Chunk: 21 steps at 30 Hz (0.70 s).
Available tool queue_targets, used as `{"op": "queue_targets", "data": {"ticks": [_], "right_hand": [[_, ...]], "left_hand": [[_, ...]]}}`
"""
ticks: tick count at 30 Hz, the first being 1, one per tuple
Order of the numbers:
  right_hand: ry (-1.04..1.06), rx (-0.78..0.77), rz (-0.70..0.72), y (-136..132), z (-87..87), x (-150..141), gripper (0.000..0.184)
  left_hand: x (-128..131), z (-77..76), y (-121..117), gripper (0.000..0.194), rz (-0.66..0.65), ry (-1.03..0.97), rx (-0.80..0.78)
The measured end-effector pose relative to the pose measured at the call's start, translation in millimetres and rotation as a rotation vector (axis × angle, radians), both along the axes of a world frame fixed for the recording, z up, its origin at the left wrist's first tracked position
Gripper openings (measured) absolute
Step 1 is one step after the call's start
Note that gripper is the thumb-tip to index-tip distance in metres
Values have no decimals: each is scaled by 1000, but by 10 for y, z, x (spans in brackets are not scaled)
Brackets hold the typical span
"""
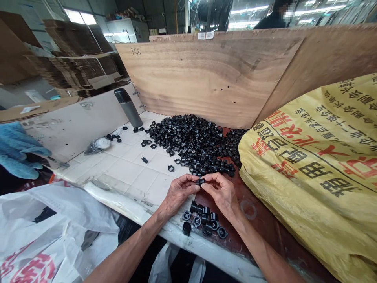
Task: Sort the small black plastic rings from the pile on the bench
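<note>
Between my fingertips, just in front of the heap, is a small black plastic fitting [200, 182]. My left hand [182, 190] pinches it from the left, and my right hand [220, 190] pinches it from the right. The fingers cover part of it, so its exact shape is hard to make out. Beyond my hands spreads a big pile of black plastic rings [188, 137]. Nearer to me, between my forearms, lies a small group of black round fittings [205, 216], some showing a cross-shaped inside.
A yellow printed sack [312, 177] bulges along the right. A plywood board [206, 74] closes off the back. A dark grey flask [129, 108] stands back left, near a small plastic bag [100, 145]. White plastic bags [53, 232] hang at the front left. A person [275, 15] is behind the board.
</note>
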State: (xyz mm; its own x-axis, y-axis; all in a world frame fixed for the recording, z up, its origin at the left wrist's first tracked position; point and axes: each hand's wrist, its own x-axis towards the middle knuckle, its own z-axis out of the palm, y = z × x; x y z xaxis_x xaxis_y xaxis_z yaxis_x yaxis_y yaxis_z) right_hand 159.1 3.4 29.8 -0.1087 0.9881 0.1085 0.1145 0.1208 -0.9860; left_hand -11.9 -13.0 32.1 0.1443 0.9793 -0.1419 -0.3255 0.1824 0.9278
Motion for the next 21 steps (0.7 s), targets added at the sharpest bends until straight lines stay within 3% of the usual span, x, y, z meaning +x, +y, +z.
{"op": "queue_targets", "data": {"ticks": [5,12,17,21], "right_hand": [[-112,80,0,-15,-16,-4,17],[-329,325,27,-28,-4,20,17],[-379,341,114,-48,46,70,19],[-472,330,96,-23,5,73,26]], "left_hand": [[6,-9,-15,32,15,61,50],[16,-156,-9,22,90,221,291],[7,-206,-5,21,94,209,324],[-4,-189,-10,20,71,239,346]]}}
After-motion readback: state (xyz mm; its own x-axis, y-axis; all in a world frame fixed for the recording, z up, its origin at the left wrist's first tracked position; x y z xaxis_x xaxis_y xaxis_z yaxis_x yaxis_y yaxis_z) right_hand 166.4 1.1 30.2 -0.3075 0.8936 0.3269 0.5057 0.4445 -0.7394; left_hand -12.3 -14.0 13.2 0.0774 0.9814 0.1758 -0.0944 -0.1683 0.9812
